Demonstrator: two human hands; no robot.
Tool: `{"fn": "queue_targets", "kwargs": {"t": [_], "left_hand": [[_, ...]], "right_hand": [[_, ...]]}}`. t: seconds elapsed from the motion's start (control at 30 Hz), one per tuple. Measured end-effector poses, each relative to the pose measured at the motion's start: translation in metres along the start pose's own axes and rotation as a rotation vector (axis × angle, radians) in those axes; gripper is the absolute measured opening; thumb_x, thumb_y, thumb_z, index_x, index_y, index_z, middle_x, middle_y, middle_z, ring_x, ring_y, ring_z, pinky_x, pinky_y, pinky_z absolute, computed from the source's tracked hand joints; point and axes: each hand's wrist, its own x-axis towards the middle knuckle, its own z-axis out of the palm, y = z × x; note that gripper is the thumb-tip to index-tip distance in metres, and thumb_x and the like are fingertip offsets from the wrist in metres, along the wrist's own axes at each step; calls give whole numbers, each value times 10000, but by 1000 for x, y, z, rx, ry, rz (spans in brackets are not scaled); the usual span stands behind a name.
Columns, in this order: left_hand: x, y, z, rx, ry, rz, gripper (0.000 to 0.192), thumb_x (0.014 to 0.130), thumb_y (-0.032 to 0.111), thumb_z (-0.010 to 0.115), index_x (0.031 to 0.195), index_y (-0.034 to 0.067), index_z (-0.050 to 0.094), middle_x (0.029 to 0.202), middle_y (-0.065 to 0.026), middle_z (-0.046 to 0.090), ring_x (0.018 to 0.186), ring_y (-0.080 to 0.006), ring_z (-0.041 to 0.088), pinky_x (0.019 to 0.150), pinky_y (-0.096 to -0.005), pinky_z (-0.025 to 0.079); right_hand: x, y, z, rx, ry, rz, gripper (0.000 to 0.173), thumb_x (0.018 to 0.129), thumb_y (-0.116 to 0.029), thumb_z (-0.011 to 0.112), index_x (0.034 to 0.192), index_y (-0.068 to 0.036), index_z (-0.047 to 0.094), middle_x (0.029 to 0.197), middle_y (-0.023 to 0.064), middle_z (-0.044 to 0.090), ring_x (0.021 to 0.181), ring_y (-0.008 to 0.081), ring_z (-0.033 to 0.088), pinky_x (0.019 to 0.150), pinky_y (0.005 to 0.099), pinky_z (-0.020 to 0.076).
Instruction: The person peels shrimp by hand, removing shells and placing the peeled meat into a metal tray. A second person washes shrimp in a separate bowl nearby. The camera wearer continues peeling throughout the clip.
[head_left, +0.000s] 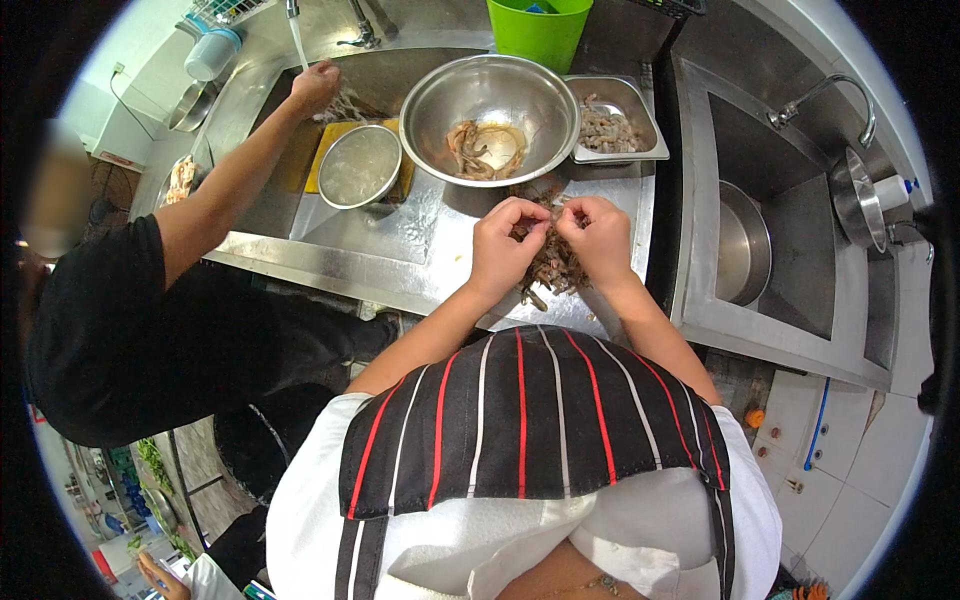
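Observation:
My left hand (507, 247) and my right hand (600, 236) meet fingertip to fingertip, pinching a small piece of shrimp (553, 215) that their fingers mostly hide. Below them a heap of shrimp shells and heads (553, 266) lies on the steel counter (405, 232). Just beyond stands a large steel bowl (427, 112) holding several unpeeled shrimp (472, 146) in a little liquid. To its right, a rectangular steel pan (660, 142) contains a pile of peeled shrimp (611, 129).
A co-worker's hand (316, 84) is under running water (298, 41) at the left sink. A round, shallow metal vessel (360, 166) rests over a yellow board (322, 142). Behind the bowl stands a green bucket (540, 34). On the right, another sink (802, 247) holds a steel pot (739, 244).

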Motion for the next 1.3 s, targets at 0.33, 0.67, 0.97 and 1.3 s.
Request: {"fn": "queue_targets", "kwargs": {"t": [0.33,0.67,0.97,1.3], "left_hand": [[-2,1,-1,-64,14,60,116,745,-65,638,845,-11,613,889,-77,615,827,-133,586,743,-237,472],[1,1,-10,-516,53,-304,187,796,-43,639,970,-17,578,941,-45,604,848,-93,564,765,-218,456],[4,-5,-18,-581,54,-272,233,781,-68,647,993,-20,565,947,-65,602,856,-109,573,780,-229,470],[34,14,-40,-433,172,-129,130,794,-23,659,907,15,608,876,-12,615,771,-60,551,697,-187,439]], "right_hand": [[6,18,-1,286,8,506,139,704,-110,662,752,20,669,662,75,659,568,118,600,557,244,470],[30,19,-14,776,-243,639,120,830,-135,633,844,-17,648,740,26,638,608,78,558,576,203,427],[89,23,-47,628,-64,393,107,824,-68,610,840,28,655,731,48,639,642,93,569,618,213,450],[108,41,-69,577,140,303,138,849,-117,628,879,12,664,768,37,652,646,66,554,574,189,382]]}}
